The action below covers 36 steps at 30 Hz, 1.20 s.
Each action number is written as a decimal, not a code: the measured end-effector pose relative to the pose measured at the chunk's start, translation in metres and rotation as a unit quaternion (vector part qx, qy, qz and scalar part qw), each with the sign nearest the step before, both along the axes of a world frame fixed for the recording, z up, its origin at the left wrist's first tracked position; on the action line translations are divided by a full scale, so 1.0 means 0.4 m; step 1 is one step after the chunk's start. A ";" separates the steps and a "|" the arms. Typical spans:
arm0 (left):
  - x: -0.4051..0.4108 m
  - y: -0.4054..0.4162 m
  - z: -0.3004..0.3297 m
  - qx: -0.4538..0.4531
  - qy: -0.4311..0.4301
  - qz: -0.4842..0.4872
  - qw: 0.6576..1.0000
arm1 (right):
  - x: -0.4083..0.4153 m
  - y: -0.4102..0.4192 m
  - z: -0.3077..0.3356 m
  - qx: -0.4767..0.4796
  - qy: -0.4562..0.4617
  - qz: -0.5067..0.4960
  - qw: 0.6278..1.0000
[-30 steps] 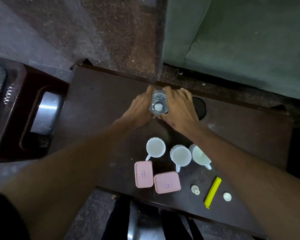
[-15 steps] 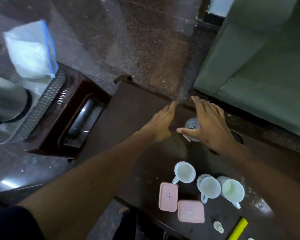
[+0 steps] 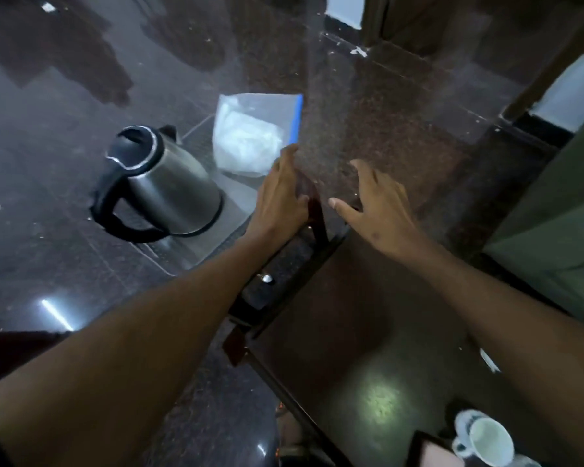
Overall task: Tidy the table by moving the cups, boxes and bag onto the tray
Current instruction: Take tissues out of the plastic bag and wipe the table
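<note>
A clear plastic bag (image 3: pixel 250 136) with a blue zip strip and white contents lies on a grey metal tray (image 3: pixel 213 237) to the left. My left hand (image 3: pixel 280 197) is stretched out flat, its fingertips right beside the bag's lower right corner, holding nothing. My right hand (image 3: pixel 375 207) hovers open over the floor just past the dark table (image 3: pixel 344 315), fingers spread. A white cup (image 3: pixel 486 439) and the corner of a pink box (image 3: pixel 435 456) show at the bottom right on the table.
A steel electric kettle (image 3: pixel 162 190) with a black handle stands on the tray's left part. The tray rests on a dark wooden stand (image 3: pixel 273 294) next to the table. A green sofa (image 3: pixel 560 214) fills the right edge. Polished dark stone floor lies beyond.
The view has swung left, away from the cups and boxes. Both hands let go of the glass they held and moved left toward the bag and tray.
</note>
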State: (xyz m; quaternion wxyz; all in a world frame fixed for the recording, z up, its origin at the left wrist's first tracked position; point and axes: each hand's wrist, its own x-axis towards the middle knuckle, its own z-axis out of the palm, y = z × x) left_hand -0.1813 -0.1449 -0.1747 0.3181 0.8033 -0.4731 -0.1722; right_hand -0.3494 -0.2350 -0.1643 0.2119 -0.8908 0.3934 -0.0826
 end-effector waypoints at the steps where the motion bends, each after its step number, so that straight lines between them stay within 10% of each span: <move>1: 0.042 0.010 0.003 -0.006 0.005 0.016 1.000 | 0.055 -0.004 0.002 0.008 -0.003 -0.002 1.000; 22: 0.297 -0.004 -0.109 0.162 0.054 -0.036 0.985 | 0.469 -0.088 -0.081 0.165 -0.107 -0.171 0.965; 36: 0.079 0.020 -0.005 -0.065 -0.086 -0.025 0.994 | 0.203 -0.036 0.000 0.196 -0.376 -0.344 0.838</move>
